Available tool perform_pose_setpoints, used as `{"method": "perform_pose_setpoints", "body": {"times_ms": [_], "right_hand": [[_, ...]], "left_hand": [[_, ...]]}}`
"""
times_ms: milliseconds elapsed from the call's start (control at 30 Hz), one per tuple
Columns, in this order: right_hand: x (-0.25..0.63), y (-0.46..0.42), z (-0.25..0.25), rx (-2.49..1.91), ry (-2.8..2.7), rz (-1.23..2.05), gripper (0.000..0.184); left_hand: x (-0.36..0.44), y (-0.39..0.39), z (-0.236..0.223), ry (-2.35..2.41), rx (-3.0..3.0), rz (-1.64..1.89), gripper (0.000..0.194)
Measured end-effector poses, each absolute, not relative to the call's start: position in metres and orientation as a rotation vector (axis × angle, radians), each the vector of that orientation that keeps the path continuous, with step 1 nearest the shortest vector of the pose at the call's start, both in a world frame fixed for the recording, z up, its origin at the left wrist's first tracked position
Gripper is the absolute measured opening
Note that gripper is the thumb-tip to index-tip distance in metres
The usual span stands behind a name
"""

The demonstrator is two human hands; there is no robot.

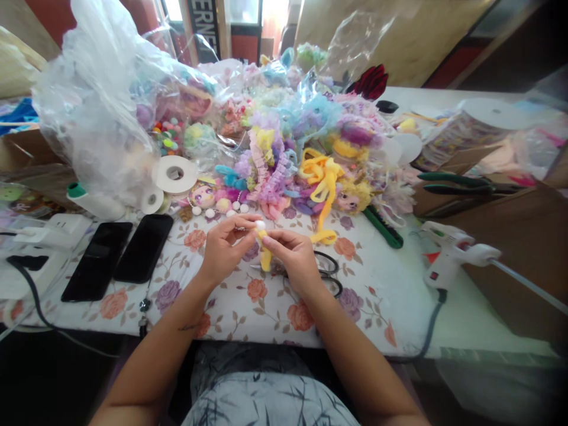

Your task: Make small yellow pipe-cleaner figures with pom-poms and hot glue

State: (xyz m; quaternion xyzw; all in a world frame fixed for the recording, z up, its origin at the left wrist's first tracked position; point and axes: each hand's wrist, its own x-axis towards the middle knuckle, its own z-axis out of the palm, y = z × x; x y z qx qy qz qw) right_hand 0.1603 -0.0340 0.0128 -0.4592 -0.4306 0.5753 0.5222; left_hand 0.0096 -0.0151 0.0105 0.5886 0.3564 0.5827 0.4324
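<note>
Your left hand [228,245] pinches a white ball [260,225], right hand [295,254] a yellow strip [265,259] between them; likely joining, next needs steady alignment.

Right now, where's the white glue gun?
In the head view, the white glue gun is on the right, well beyond the right hand, between the green-handled tool and the brown cardboard box.
</note>
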Motion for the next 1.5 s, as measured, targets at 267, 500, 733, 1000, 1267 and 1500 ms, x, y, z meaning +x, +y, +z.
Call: {"method": "perform_pose_setpoints", "body": {"times_ms": [267,500,733,1000,1267,1500], "right_hand": [[0.1609,-0.0341,0.0124,-1.102,-1.027,1.385,0.016],[0.1616,-0.0343,0.0123,-1.103,-0.995,1.422,0.017],[0.1610,-0.0335,0.0136,-1.120,-0.979,1.431,0.016],[0.1603,-0.0338,0.0141,-1.145,-0.977,1.432,0.019],[0.1599,-0.0338,0.0167,-1.165,-0.982,1.433,0.021],[0.1597,-0.0336,0.0161,-1.184,-0.975,1.452,0.024]], "left_hand": [[0.0098,-0.0149,0.0115,0.922,1.485,1.451,0.005],[0.0089,-0.0150,0.0064,0.924,1.517,1.469,0.005],[0.0074,-0.0161,0.0044,0.999,1.652,1.475,0.007],[0.0050,-0.0145,0.0077,1.063,1.959,1.505,0.011],[0.0045,-0.0144,0.0116,1.077,2.160,1.512,0.013],[0.0034,-0.0137,0.0089,1.075,2.214,1.491,0.012]]}}
